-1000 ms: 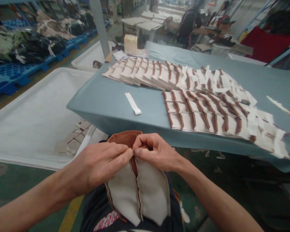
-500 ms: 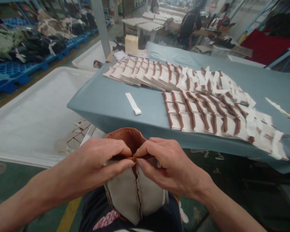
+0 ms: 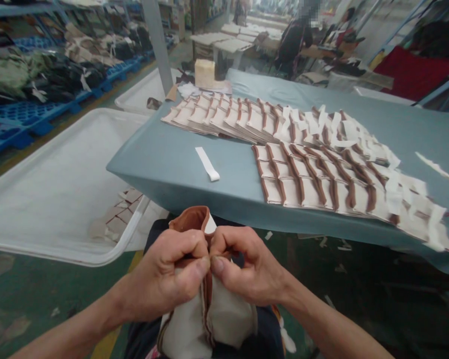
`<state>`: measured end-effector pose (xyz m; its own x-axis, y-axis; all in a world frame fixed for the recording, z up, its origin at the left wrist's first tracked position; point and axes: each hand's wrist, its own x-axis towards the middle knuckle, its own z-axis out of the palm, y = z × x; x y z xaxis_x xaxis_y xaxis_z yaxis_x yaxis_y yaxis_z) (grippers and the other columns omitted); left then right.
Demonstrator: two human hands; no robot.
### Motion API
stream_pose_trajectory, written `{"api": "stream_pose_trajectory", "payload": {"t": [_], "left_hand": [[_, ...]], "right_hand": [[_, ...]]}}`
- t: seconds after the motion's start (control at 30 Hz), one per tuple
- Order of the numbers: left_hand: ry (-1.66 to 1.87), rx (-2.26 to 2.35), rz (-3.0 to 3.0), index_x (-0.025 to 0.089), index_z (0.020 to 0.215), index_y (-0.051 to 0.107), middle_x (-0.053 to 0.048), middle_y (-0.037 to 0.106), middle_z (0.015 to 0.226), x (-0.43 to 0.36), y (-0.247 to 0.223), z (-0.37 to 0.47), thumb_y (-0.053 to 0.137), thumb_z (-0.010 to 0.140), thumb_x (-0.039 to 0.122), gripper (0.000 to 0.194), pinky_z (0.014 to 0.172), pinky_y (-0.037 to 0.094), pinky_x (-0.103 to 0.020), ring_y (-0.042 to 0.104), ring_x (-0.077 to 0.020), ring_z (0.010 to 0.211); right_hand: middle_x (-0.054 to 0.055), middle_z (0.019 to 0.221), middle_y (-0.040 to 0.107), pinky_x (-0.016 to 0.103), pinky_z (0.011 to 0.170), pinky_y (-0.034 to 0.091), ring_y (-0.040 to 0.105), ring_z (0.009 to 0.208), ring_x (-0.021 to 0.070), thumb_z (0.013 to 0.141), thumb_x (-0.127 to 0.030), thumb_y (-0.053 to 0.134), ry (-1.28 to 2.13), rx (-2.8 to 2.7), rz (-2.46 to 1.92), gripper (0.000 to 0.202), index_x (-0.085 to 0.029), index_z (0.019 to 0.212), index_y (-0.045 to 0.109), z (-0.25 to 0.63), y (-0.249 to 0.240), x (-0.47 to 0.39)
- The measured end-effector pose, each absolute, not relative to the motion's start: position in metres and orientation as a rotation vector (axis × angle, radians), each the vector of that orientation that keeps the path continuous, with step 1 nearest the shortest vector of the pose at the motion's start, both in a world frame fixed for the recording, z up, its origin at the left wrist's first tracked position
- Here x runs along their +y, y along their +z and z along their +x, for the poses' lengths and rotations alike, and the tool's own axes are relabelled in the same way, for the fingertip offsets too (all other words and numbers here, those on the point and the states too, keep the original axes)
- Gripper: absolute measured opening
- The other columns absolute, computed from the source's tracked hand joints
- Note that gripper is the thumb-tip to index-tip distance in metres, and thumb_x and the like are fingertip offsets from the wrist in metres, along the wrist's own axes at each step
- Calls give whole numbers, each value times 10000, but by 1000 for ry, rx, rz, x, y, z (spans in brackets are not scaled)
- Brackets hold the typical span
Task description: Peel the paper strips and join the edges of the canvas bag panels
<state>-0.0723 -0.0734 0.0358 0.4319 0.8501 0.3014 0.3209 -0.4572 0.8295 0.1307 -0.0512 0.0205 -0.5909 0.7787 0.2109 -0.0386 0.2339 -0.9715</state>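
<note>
A cream fabric piece with brown lining (image 3: pixel 230 309), sewn into an open pouch shape, hangs over my lap with a seam running down its middle. My left hand (image 3: pixel 175 269) pinches its upper edge just left of that seam. Right beside it, my right hand (image 3: pixel 243 262) pinches the same edge on the other side, thumbs nearly touching. Behind my knuckles the brown lining (image 3: pixel 189 219) stands up in a curved rim. What lies between the fingertips is mostly hidden.
On the blue-covered table (image 3: pixel 164 164) lie rows of stacked cream-and-brown pieces (image 3: pixel 295 174), with white strips at their right. A single white strip (image 3: pixel 207 163) lies nearer. At left stands a white bin (image 3: pixel 52 179) holding similar pieces. A person (image 3: pixel 294 40) is in the background.
Both hands have curled more tightly at the seam and sit slightly lower. The brown rim behind them has narrowed and folded, showing a white patch at its right.
</note>
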Motion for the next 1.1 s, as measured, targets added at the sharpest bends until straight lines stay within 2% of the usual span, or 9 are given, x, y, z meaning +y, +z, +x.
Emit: {"api": "stream_pose_trajectory", "payload": {"t": [0.1, 0.17, 0.33, 0.43, 0.6, 0.73, 0.83, 0.97, 1.1], "left_hand": [[943, 1021, 1824, 235, 645, 457, 79, 430, 575, -74, 34, -66, 472, 885, 195, 243, 469, 337, -206, 408, -96, 496], [970, 1023, 1810, 234, 637, 458, 72, 438, 573, -75, 33, -67, 501, 898, 208, 266, 470, 333, -217, 410, -102, 500], [1072, 942, 1946, 233, 701, 526, 67, 540, 588, -79, 36, -85, 533, 1024, 173, 329, 543, 400, -252, 482, -114, 504], [1072, 1052, 2071, 241, 755, 579, 62, 602, 643, -81, 43, -103, 521, 1089, 221, 339, 633, 462, -257, 558, -118, 552], [923, 1378, 2213, 238, 827, 648, 68, 652, 714, -79, 43, -129, 523, 1090, 215, 292, 668, 457, -215, 622, -111, 639], [860, 1218, 2177, 217, 1044, 746, 40, 784, 945, -66, 30, -142, 540, 1096, 196, 214, 776, 530, -186, 733, -144, 838], [822, 1046, 2192, 218, 1087, 776, 0, 827, 1069, -56, 29, -140, 644, 1068, 311, 163, 912, 556, -227, 767, -188, 990], [768, 952, 2151, 220, 1000, 773, 2, 821, 941, -50, 44, -118, 750, 1035, 472, 255, 823, 533, -240, 742, -174, 864], [748, 905, 2007, 197, 846, 727, 32, 745, 777, -48, 52, -97, 760, 1001, 375, 238, 678, 475, -201, 640, -123, 691]], "right_hand": [[-86, 629, 439, 233, 550, 333, 360, 566, 91, 798, -163, 605, 1510, -1728, -774, 183, -236, 690, 476, 126, 22, -55], [-80, 633, 470, 233, 559, 341, 387, 576, 95, 813, -173, 632, 1522, -1759, -812, 201, -232, 685, 489, 128, 27, -51], [-2, 840, 714, 261, 700, 439, 594, 754, 147, 865, -482, 883, 1321, -1982, -814, 335, -202, 846, 701, 149, 28, -15], [-2, 842, 699, 259, 672, 426, 562, 730, 144, 857, -559, 894, 1303, -2026, -853, 408, -194, 902, 716, 164, 22, 3], [-47, 745, 585, 246, 615, 366, 466, 658, 112, 888, -465, 886, 1325, -2019, -907, 374, -194, 809, 641, 174, 24, -5], [-45, 764, 599, 250, 673, 385, 483, 683, 108, 955, -353, 833, 1226, -2091, -755, 318, -197, 782, 616, 167, 38, -19], [-40, 786, 625, 248, 693, 407, 483, 685, 107, 1024, -352, 797, 1210, -2160, -647, 314, -197, 811, 625, 161, 48, -22], [-35, 800, 646, 245, 687, 421, 501, 690, 114, 1063, -364, 769, 1201, -2250, -606, 300, -205, 854, 623, 156, 52, -22], [-50, 770, 622, 240, 668, 391, 494, 673, 110, 1037, -288, 740, 1131, -2275, -621, 273, -218, 834, 573, 153, 52, -27]]}}
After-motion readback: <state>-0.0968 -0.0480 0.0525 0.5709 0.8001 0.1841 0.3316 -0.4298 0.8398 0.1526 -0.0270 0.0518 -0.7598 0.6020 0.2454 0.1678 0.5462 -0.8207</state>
